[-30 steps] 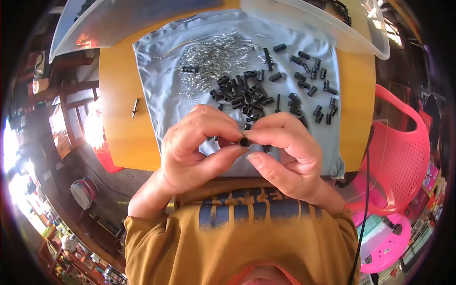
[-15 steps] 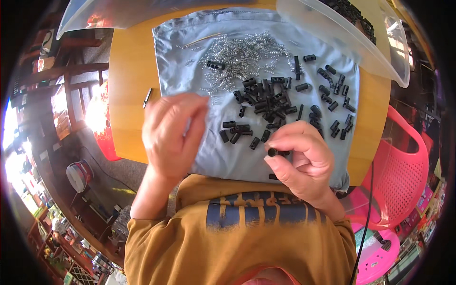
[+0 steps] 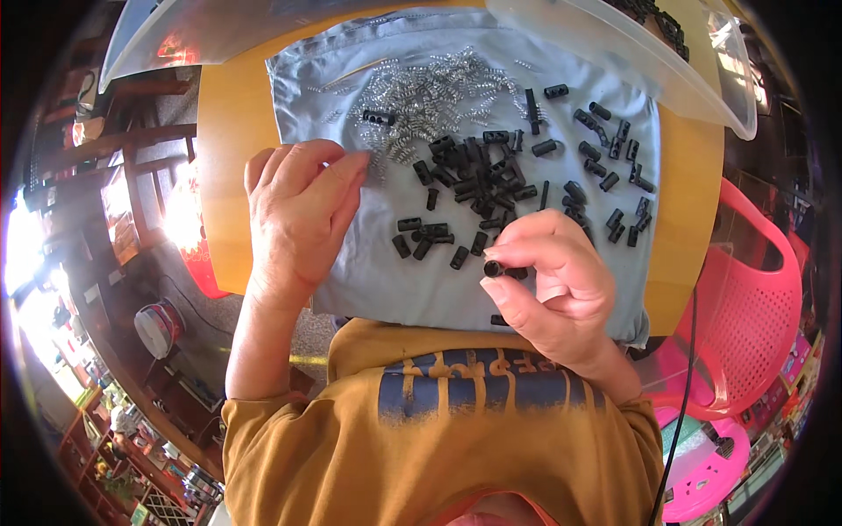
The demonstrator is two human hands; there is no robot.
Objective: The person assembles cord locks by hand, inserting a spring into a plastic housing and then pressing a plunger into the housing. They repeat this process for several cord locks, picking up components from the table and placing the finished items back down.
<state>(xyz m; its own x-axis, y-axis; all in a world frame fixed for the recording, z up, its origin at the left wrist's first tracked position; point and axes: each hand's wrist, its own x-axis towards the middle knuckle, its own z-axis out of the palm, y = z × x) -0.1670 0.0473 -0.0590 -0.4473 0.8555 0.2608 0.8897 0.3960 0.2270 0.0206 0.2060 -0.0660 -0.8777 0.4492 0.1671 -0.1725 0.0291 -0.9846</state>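
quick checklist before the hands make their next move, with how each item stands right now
1. Right hand has a grip on the small black hollow cylinder: ok, pinched between thumb and fingers.
2. Cylinder's open end unobstructed: ok, its rim faces the camera.
3. Left hand beside the pile of silver coiled metal springs: ok, at its near left edge.
4. Left hand holding a spring: cannot tell, too small to see.
5. Springs clear of black parts: not ok, a black perforated cylinder lies among them.

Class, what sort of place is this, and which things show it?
Probably a home or small workshop: springs and black tubes lie on a cloth over a table, with a pink chair beside it.
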